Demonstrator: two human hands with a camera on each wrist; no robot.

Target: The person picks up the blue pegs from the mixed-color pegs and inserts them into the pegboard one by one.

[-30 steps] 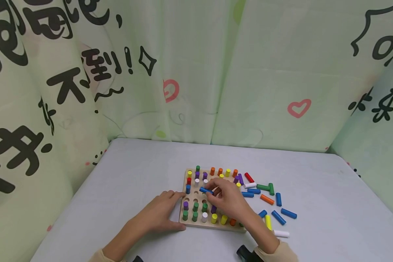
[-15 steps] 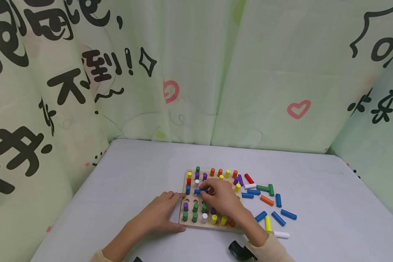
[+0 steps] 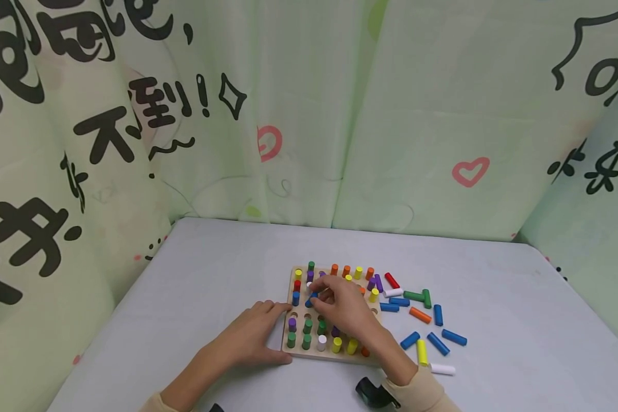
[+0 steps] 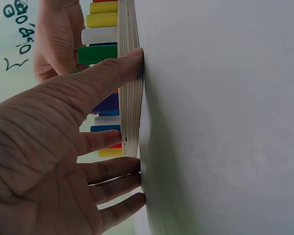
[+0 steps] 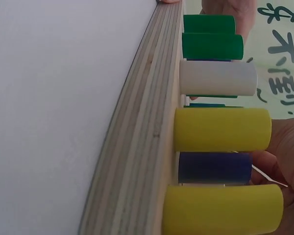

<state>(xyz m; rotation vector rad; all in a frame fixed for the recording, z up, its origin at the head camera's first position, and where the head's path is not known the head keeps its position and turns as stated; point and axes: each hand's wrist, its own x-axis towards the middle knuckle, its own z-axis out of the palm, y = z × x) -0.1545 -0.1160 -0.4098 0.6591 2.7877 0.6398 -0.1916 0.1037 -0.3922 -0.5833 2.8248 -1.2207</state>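
Observation:
My right hand [image 3: 347,303] is over the wooden pegboard [image 3: 340,356], pinching a blue peg [image 3: 311,299] between thumb and fingers. The peg slants above the board's left-middle part; whether its lower end touches a hole cannot be seen. At the board's left side my left hand [image 3: 254,337] rests with its fingers straight. Its thumb [image 4: 132,59] touches the board's edge, and the other fingers spread along the side and the tabletop. Colored pegs stand upright in the board, among them a white peg [image 5: 218,78] and a green peg [image 4: 98,55]. The right hand hides part of the middle rows.
Loose pegs lie on the white table [image 3: 226,257] right of the board: several blue ones, an orange peg [image 3: 420,314], a yellow peg [image 3: 422,352], a white peg [image 3: 443,369] and a red peg [image 3: 391,280]. A printed curtain [image 3: 391,114] surrounds the table.
My right hand has moved left over the board with the blue peg. The peg has turned from lying nearly flat to a steeper slant. My left hand has stayed put.

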